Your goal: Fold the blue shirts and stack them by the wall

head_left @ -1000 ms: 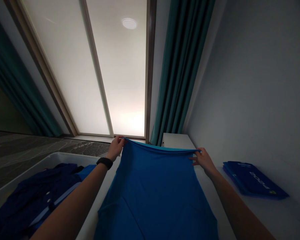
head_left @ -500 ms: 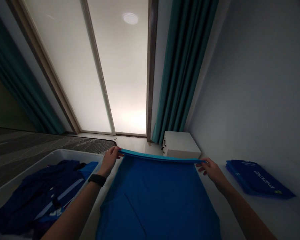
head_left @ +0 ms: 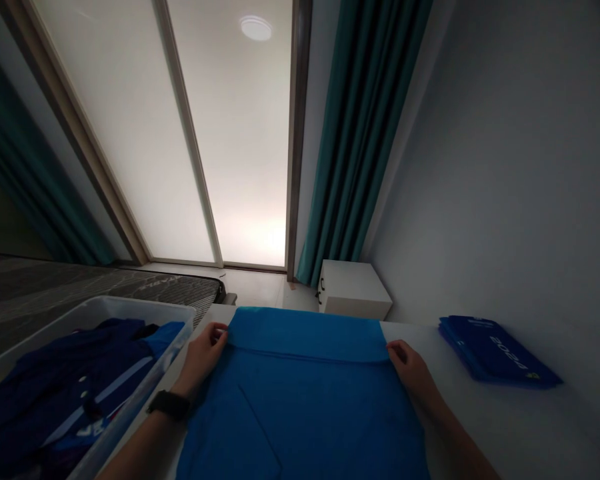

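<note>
2 hands (head_left: 203, 353) (head_left: 414, 371) at blue garment (head_left: 305, 413) edges

White characters (head_left: 509, 352), perhaps including a 0, mark the folded deep-blue fabric stack (head_left: 473, 353); white lettering (head_left: 91, 428) marks the heaped dark-blue clothing (head_left: 35, 383); pale lettering (head_left: 161, 283) marks the dark-grey patterned mattress (head_left: 95, 285). None reads with certainty.

The blue cloth (head_left: 305, 413) runs off the bottom — the tub (head_left: 145, 311) gets cut off left — the mattress letters (head_left: 161, 283) look blurry
</note>
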A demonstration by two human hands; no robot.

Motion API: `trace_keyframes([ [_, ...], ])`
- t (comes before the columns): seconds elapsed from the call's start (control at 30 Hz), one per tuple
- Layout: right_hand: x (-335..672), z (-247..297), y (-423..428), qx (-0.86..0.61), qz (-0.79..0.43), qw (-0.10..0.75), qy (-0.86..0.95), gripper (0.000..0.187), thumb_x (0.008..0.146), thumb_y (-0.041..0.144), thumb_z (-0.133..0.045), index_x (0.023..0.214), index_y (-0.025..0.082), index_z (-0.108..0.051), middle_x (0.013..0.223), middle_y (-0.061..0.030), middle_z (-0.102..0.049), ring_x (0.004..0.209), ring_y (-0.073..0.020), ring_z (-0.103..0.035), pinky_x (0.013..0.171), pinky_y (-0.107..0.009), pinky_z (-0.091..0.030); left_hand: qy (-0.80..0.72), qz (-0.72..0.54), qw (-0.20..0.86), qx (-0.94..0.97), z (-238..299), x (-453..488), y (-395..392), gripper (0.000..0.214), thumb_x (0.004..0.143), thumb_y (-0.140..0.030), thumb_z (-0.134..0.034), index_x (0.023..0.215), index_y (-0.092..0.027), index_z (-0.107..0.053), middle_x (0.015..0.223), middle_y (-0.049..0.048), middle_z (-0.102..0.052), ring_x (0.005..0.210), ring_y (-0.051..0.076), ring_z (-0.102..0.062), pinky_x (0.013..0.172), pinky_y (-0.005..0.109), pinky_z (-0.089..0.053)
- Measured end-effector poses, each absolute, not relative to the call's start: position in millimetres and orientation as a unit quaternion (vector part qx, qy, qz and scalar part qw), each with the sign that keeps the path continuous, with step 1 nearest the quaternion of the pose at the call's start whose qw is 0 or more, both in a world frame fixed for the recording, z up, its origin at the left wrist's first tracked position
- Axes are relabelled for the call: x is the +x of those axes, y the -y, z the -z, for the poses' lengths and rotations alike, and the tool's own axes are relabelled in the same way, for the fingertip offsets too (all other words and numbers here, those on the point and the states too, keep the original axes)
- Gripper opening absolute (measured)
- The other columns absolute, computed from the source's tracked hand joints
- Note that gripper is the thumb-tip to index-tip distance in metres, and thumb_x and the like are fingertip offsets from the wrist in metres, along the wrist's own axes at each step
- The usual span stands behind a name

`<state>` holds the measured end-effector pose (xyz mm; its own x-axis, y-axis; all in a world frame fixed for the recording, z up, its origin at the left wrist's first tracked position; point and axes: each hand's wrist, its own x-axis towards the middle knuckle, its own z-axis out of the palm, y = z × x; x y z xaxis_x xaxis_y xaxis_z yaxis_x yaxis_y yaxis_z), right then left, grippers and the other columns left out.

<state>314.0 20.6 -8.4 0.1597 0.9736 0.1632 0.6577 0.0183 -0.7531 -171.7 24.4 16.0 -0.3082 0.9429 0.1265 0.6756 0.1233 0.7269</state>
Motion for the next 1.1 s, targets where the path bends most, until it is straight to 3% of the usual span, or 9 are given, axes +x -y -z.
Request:
trace_keyframes([
  [0.17,308,8,-14,-0.676,-0.197,0.366,0.608,0.038,0.078,0.051,-0.045,0.099,0.023,-0.06,0.07,-0.0002,-0.061,0.066,-0.0213,-0.062,0.065,-0.032,-0.047,-0.717,-0.358,0.189,0.568,-11,-175,-26,0.028,0.077,-0.043,-0.05,0.091,-0.022,-0.062,0.078,0.0023,-0.071,0.075,0.023,-0.067,0.069,0.03,-0.048],
  [0.43,312,0,-3,-0.671,-0.184,0.37,0.616,0.032,0.081,0.049,-0.043,0.088,0.022,-0.058,0.075,-0.0036,-0.065,0.068,-0.0212,-0.063,0.064,-0.031,-0.046,-0.71,-0.378,0.163,0.571,-26,-181,-17,0.038,0.072,-0.056,-0.052,0.081,-0.022,-0.065,0.079,0.0041,-0.071,0.076,0.025,-0.066,0.07,0.033,-0.049],
  [0.7,314,6,0,-0.655,-0.161,0.327,0.662,0.027,0.079,0.045,-0.043,0.089,0.024,-0.055,0.057,0.0039,-0.052,0.053,-0.0187,-0.054,0.056,-0.03,-0.041,-0.715,-0.352,0.209,0.566,-22,-174,-5,0.043,0.075,-0.055,-0.053,0.094,-0.019,-0.067,0.079,0.0033,-0.071,0.073,0.024,-0.067,0.063,0.03,-0.048],
  [0.93,318,-13,9,-0.653,-0.204,0.344,0.643,0.026,0.078,0.046,-0.043,0.08,0.024,-0.054,0.061,0.0019,-0.055,0.057,-0.018,-0.054,0.056,-0.029,-0.041,-0.694,-0.397,0.22,0.559,-35,-187,-8,0.047,0.065,-0.063,-0.059,0.081,-0.02,-0.068,0.077,0.0045,-0.071,0.072,0.025,-0.066,0.068,0.032,-0.05],
  [1.1,319,-9,24,-0.665,-0.216,0.291,0.653,0.026,0.077,0.047,-0.042,0.08,0.024,-0.054,0.06,0.002,-0.054,0.057,-0.0184,-0.053,0.057,-0.03,-0.041,-0.69,-0.376,0.237,0.572,-26,-193,8,0.048,0.067,-0.064,-0.059,0.081,-0.019,-0.068,0.074,0.004,-0.071,0.07,0.023,-0.064,0.066,0.031,-0.048],
])
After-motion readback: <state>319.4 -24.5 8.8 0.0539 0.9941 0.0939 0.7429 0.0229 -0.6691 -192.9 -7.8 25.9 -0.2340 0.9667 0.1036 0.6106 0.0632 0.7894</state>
